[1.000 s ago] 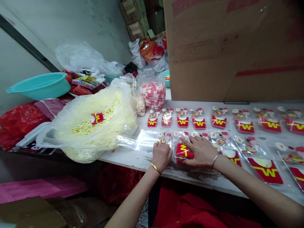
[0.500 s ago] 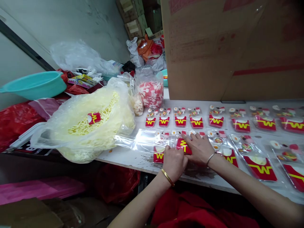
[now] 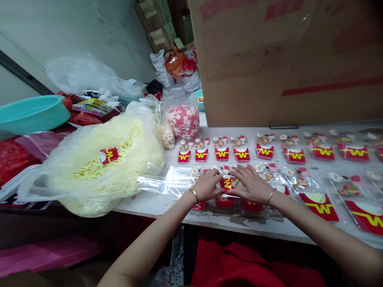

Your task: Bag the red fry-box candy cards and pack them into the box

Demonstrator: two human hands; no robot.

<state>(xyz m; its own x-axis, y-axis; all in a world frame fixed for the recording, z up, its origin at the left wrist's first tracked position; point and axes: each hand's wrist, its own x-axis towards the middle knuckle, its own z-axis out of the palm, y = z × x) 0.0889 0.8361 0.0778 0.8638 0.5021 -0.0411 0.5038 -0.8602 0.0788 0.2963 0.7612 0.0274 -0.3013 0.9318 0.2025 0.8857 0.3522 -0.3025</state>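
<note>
White table (image 3: 155,205), two rows of packets (image 3: 222,154).
Our left hand (image 3: 206,185), fingers curved, and right hand (image 3: 253,185), fingers spread, flank a red carton (image 3: 227,183) at the front row, about equally near; we can't tell whether either grips it.

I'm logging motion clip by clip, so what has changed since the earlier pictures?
The left hand, curled over the leftmost front-row toy packet a second ago, has shifted right and opened, its fingertips now near the red holder where the right hand stays. The view has turned right. The back-row packets and bag of yellow pieces stayed put.
</note>
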